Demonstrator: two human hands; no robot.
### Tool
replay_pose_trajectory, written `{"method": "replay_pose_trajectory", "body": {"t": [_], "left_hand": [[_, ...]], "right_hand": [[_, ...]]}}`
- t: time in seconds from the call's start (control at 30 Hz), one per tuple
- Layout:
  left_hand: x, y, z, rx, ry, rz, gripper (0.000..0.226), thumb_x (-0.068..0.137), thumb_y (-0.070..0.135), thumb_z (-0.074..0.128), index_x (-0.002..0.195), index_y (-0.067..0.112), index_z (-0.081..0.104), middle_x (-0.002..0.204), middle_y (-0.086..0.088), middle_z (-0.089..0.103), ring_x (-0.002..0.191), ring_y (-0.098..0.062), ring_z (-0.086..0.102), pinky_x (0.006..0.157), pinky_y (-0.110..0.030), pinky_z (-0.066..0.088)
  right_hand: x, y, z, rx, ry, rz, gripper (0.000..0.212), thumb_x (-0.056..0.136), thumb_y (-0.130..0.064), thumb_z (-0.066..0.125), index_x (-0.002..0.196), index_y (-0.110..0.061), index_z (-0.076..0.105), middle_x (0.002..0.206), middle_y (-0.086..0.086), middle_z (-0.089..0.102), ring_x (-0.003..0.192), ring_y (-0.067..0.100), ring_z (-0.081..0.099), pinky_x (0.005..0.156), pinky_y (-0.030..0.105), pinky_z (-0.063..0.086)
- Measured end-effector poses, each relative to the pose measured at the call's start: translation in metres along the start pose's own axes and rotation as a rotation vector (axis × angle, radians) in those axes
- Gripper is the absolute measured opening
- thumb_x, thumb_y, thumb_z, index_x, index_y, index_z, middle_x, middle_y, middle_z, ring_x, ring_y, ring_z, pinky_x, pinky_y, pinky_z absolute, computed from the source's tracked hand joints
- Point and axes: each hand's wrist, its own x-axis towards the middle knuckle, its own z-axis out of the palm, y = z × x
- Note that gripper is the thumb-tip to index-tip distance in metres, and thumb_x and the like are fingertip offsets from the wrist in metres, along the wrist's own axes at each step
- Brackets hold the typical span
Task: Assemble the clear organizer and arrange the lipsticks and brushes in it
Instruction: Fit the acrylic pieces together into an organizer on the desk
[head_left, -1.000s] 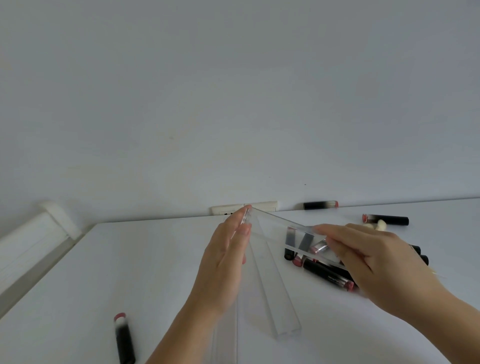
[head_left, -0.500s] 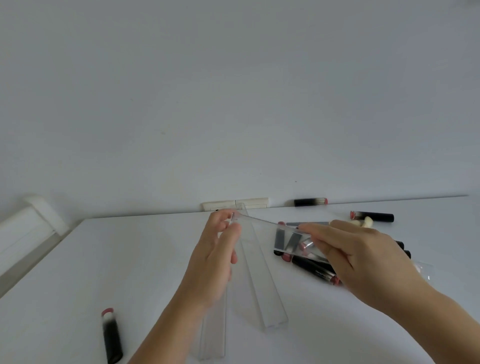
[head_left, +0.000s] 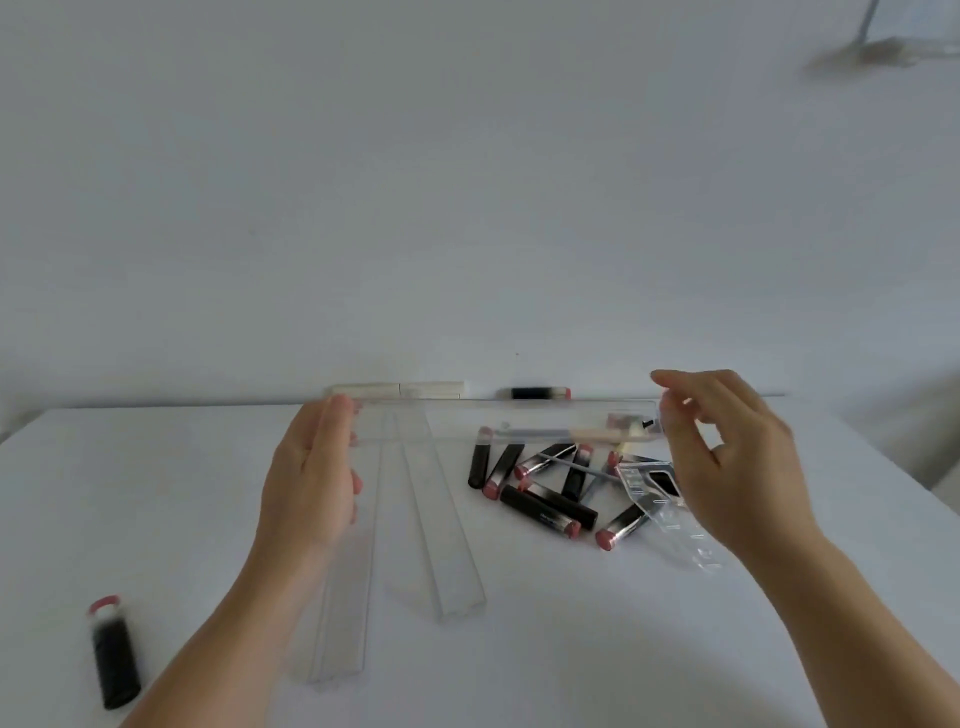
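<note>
Seen from a head-worn camera looking down at a white table (head_left: 156, 519) against a pale wall. Held just above the far middle of the table: a long clear organizer strip (head_left: 498, 422), lying level, long axis running straight across from left to right. At its left end, the left hand (head_left: 311, 483), fingers straight and together, palm turned inward, fingertips against the strip's end. At its right end, the right hand (head_left: 727, 457), fingers loosely curled around that end; whether pinching it or only touching, too blurred to tell. Both hands equally near, one at each end, well apart from each other.

On the table below, two more clear organizer pieces: a long channel (head_left: 436, 530) under the strip's left half and a second channel (head_left: 345, 582) partly behind the left forearm, both running from far to near, so crossing the held strip's axis at roughly a right angle. Judged from this, next step likely to depend on lowering the strip across or turning it in line with them.

Under the strip's right half, a loose heap of lipsticks (head_left: 545, 493), black with pink ends, beside a crumpled clear wrapper (head_left: 670, 519). One stray lipstick (head_left: 114, 654) at near left, another (head_left: 540, 393) at the far edge beside a cream-coloured bar (head_left: 395, 389). Brushes not clearly made out. No part of the organizer joined yet, by the look of it
</note>
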Motion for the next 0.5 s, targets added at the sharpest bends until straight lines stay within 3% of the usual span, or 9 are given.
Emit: {"method": "replay_pose_trajectory", "body": {"t": [0.07, 0.13, 0.2, 0.3, 0.4, 0.5], "left_hand": [[0.002, -0.001, 0.0, -0.02, 0.018, -0.011, 0.036, 0.075, 0.071, 0.045, 0.085, 0.044, 0.067, 0.094, 0.004, 0.062, 0.046, -0.005, 0.052, 0.038, -0.025, 0.041], [0.003, -0.002, 0.001, -0.041, 0.028, -0.042, 0.035, 0.075, 0.072, 0.044, 0.083, 0.045, 0.066, 0.097, 0.003, 0.062, 0.046, -0.005, 0.052, 0.039, -0.026, 0.041], [0.005, -0.005, 0.001, -0.058, 0.034, -0.075, 0.039, 0.075, 0.073, 0.044, 0.087, 0.042, 0.066, 0.1, 0.002, 0.063, 0.046, -0.005, 0.054, 0.039, -0.026, 0.042], [0.006, -0.007, 0.0, -0.067, 0.027, -0.098, 0.042, 0.077, 0.074, 0.043, 0.09, 0.041, 0.066, 0.103, 0.002, 0.064, 0.048, -0.007, 0.055, 0.041, -0.026, 0.042], [0.005, -0.008, 0.001, -0.056, 0.016, -0.086, 0.042, 0.079, 0.073, 0.042, 0.092, 0.04, 0.065, 0.105, 0.001, 0.065, 0.052, -0.01, 0.055, 0.042, -0.026, 0.042], [0.003, -0.006, 0.002, -0.024, 0.007, -0.065, 0.042, 0.077, 0.073, 0.041, 0.091, 0.041, 0.064, 0.103, 0.003, 0.064, 0.047, -0.005, 0.056, 0.04, -0.026, 0.044]], "right_hand": [[-0.007, 0.014, -0.011, -0.033, -0.041, 0.163, 0.019, 0.095, -0.026, 0.054, 0.104, -0.038, 0.066, 0.094, -0.019, 0.06, 0.085, -0.003, 0.059, 0.067, 0.013, 0.045], [-0.019, 0.025, -0.015, -0.145, -0.171, 0.276, 0.016, 0.091, -0.032, 0.059, 0.105, -0.036, 0.066, 0.094, -0.018, 0.059, 0.079, 0.001, 0.059, 0.066, 0.023, 0.046], [-0.031, 0.027, -0.015, -0.262, -0.33, 0.348, 0.034, 0.088, -0.053, 0.059, 0.118, -0.037, 0.062, 0.1, -0.018, 0.055, 0.084, 0.004, 0.058, 0.067, 0.027, 0.045], [-0.041, 0.021, -0.01, -0.4, -0.529, 0.436, 0.066, 0.075, -0.082, 0.047, 0.129, -0.043, 0.047, 0.115, -0.016, 0.046, 0.109, 0.012, 0.053, 0.076, 0.032, 0.043], [-0.042, 0.018, -0.001, -0.488, -0.605, 0.447, 0.075, 0.069, -0.086, 0.041, 0.129, -0.042, 0.044, 0.115, -0.011, 0.046, 0.114, 0.016, 0.05, 0.076, 0.033, 0.039], [-0.04, 0.019, 0.002, -0.493, -0.598, 0.455, 0.072, 0.075, -0.083, 0.042, 0.131, -0.037, 0.045, 0.116, -0.008, 0.049, 0.111, 0.019, 0.053, 0.077, 0.035, 0.044]]}}
